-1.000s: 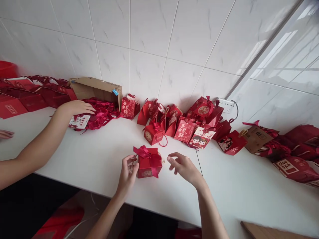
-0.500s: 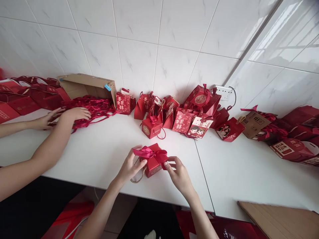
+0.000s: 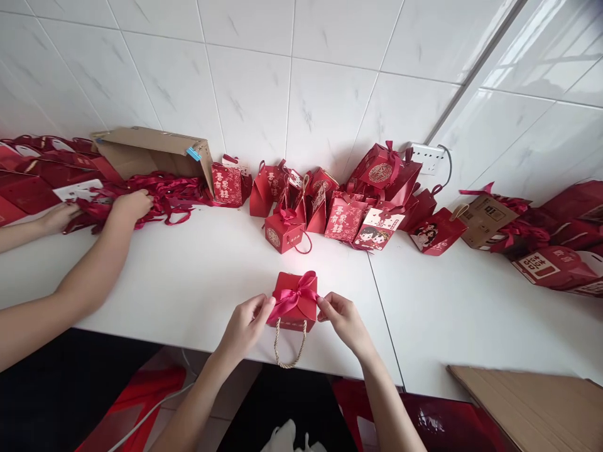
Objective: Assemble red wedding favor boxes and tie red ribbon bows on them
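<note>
A red gift box (image 3: 288,280) sits on the white table in front of me, topped with a crimson ribbon bow (image 3: 298,292). Its twisted gold cord handle (image 3: 291,364) hangs toward the table's front edge. At the box's left side, my left hand (image 3: 252,317) pinches the bow's left ribbon end between thumb and fingers. On the other side my right hand (image 3: 343,319) is closed at the bow's right part, thumb against finger. Both hands are level with the bow.
Several finished-looking red gift boxes (image 3: 345,218) line the tiled wall. To the left, a co-worker's hands (image 3: 132,207) are in a heap of red ribbons (image 3: 174,188) before an open cardboard box (image 3: 155,141). A cardboard sheet (image 3: 527,402) lies at the front right.
The gift box has turned so its cord handle now faces me instead of the left. My fingers have moved onto the bow's ends. The co-worker's hands have shifted within the ribbons.
</note>
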The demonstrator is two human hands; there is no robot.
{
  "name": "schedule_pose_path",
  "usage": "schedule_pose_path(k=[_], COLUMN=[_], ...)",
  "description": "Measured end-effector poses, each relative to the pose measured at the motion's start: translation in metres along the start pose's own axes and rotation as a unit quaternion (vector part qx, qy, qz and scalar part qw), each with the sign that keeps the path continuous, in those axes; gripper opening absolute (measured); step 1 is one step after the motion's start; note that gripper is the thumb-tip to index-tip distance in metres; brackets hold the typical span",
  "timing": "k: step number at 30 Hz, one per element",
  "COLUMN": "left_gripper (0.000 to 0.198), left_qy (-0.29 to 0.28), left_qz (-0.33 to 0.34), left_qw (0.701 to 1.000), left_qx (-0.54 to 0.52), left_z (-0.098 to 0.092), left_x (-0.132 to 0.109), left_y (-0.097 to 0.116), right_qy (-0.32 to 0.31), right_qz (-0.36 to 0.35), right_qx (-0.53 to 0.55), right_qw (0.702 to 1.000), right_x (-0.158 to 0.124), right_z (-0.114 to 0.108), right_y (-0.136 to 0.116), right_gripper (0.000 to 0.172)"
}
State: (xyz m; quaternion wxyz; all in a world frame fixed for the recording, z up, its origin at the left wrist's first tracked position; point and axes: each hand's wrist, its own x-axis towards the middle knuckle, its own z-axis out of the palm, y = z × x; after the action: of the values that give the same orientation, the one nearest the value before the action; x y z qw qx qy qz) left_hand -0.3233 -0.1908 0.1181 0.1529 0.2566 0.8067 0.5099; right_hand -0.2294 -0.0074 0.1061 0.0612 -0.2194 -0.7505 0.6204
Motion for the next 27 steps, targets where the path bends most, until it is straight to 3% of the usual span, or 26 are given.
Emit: schedule_pose_path(k=[3, 5, 7, 8, 9, 11, 13, 18, 22, 27], left_gripper=[0.041, 0.038, 0.035, 0.034, 0.033, 0.033, 0.036, 0.045, 0.034, 0.042], left_qy=[-0.034, 0.04, 0.181, 0.217, 0.235, 0.22, 0.164, 0.026, -0.074, -0.144], left_qz=[-0.026, -0.052, -0.086, -0.092, -0.098, -0.103, -0.092, 0.017, 0.089, 0.129], left_qw=[0.998, 0.992, 0.96, 0.947, 0.933, 0.911, 0.888, 0.852, 0.863, 0.875], left_qx=[-0.055, -0.11, -0.194, -0.22, -0.254, -0.334, -0.418, -0.523, -0.492, -0.444], left_z=[-0.012, -0.029, -0.051, -0.061, -0.069, -0.079, -0.079, -0.057, -0.035, -0.018], left_x=[0.004, 0.008, 0.013, 0.015, 0.017, 0.021, 0.028, 0.056, 0.069, 0.066], left_y=[-0.007, -0.02, -0.034, -0.038, -0.04, -0.033, -0.012, 0.067, 0.107, 0.116], right_qy=[0.013, 0.103, 0.271, 0.318, 0.322, 0.274, 0.198, 0.075, 0.048, -0.002], right_qz=[-0.007, -0.003, 0.009, 0.014, 0.001, -0.049, -0.099, -0.177, -0.214, -0.267], right_qx=[-0.029, -0.039, -0.029, -0.012, 0.018, 0.1, 0.179, 0.291, 0.271, 0.233], right_qw=[0.999, 0.994, 0.962, 0.948, 0.947, 0.955, 0.958, 0.937, 0.937, 0.935], right_x=[0.002, 0.004, 0.004, 0.003, 0.001, -0.002, -0.003, 0.01, 0.018, 0.016], right_z=[-0.014, -0.037, -0.066, -0.08, -0.092, -0.105, -0.102, -0.064, -0.038, -0.021], right_y=[0.005, 0.013, 0.022, 0.024, 0.023, 0.012, -0.011, -0.082, -0.112, -0.118], right_gripper=[0.042, 0.04, 0.039, 0.038, 0.036, 0.034, 0.029, 0.032, 0.049, 0.057])
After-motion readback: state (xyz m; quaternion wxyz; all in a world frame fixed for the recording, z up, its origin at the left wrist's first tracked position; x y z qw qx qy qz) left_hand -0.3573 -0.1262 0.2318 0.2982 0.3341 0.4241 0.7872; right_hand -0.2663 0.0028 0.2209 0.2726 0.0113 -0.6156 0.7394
